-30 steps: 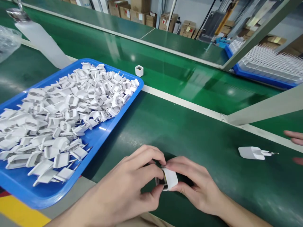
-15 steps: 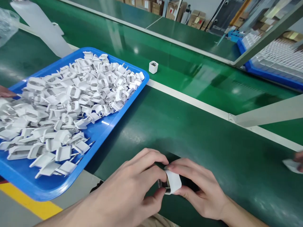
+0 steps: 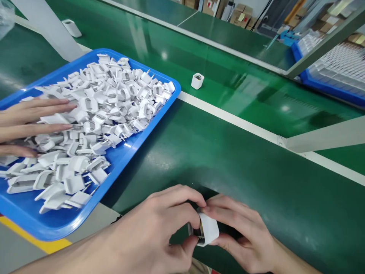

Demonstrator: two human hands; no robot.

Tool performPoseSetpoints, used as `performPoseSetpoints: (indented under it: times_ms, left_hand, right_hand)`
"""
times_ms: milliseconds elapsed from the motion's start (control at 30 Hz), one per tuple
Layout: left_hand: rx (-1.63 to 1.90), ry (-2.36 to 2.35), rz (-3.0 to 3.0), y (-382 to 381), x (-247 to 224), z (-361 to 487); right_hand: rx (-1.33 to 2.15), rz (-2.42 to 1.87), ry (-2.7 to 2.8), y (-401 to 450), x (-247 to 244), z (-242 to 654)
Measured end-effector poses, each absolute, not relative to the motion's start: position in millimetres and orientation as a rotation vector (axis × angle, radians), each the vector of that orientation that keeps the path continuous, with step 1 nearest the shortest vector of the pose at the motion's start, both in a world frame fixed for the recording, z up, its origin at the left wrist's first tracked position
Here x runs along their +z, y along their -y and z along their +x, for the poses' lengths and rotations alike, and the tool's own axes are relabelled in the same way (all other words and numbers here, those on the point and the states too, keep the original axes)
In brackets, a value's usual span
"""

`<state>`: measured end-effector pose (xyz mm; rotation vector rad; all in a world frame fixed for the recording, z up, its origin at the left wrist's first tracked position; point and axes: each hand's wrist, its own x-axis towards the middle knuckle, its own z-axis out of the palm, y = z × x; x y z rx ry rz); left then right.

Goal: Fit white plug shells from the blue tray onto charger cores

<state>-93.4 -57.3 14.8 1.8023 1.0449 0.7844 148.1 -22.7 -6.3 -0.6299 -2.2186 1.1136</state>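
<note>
A small white charger housing [image 3: 211, 229] is held low over the green table at the bottom centre. Its open end faces left, and dark and yellowish circuit parts show inside. My right hand [image 3: 242, 232] grips the housing by its closed side, fingers above and thumb below. My left hand [image 3: 167, 224] is closed at the open end, with index finger and thumb against the rim and inner parts. How far the fingertips reach inside is hidden. To the left stands a blue tray [image 3: 137, 146] heaped with white plug pieces [image 3: 88, 104] with metal pins.
Another person's hand [image 3: 31, 121] lies spread over the plug pieces. One white housing [image 3: 197, 81] stands on the green belt [image 3: 236, 99] beyond the pale rail, another [image 3: 72, 28] at the upper left. A slanted metal post [image 3: 327, 133] rises at right.
The other person's hand has come in from the left over the tray. The hand with a white piece at the far right has left view. My hands keep their grip, slightly lower.
</note>
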Motion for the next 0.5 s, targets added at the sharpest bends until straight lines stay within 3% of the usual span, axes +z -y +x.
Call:
performPoseSetpoints:
  times_ms: [500]
  left_hand:
    - [0.792, -1.202, 2.081, 70, 19, -102]
  right_hand:
    - [1.082, -0.632, 2.227, 27, -6, 145]
